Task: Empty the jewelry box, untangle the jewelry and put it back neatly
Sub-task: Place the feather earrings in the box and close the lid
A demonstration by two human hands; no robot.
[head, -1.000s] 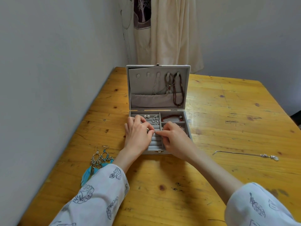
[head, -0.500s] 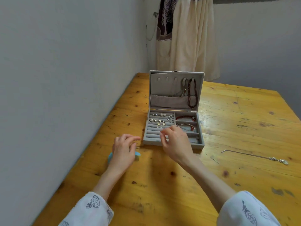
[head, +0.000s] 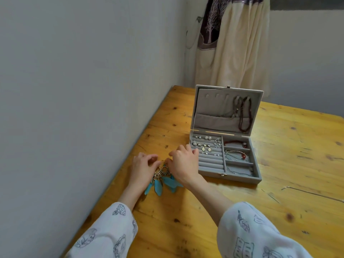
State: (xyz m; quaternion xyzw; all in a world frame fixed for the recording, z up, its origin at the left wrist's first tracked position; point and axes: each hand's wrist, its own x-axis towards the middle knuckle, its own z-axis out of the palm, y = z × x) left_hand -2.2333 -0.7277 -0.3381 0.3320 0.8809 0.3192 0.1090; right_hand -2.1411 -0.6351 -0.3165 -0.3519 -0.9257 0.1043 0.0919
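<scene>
The grey jewelry box stands open on the wooden table, lid upright. Several small earrings sit in its ring rolls, bracelets lie in the right compartments, and necklaces hang inside the lid. Left of the box lie blue feather earrings with metal hoops. My left hand and my right hand are both at the top of these earrings, fingertips curled and pinching the hooks. The exact contact is partly hidden by my fingers.
A thin silver chain lies on the table at the right edge. A grey wall runs close along the table's left side. A cream curtain hangs behind the table.
Both hands left the box and moved left to the feather earrings; the view has swung left. The left hand arrived first, then the right hand joined it.
</scene>
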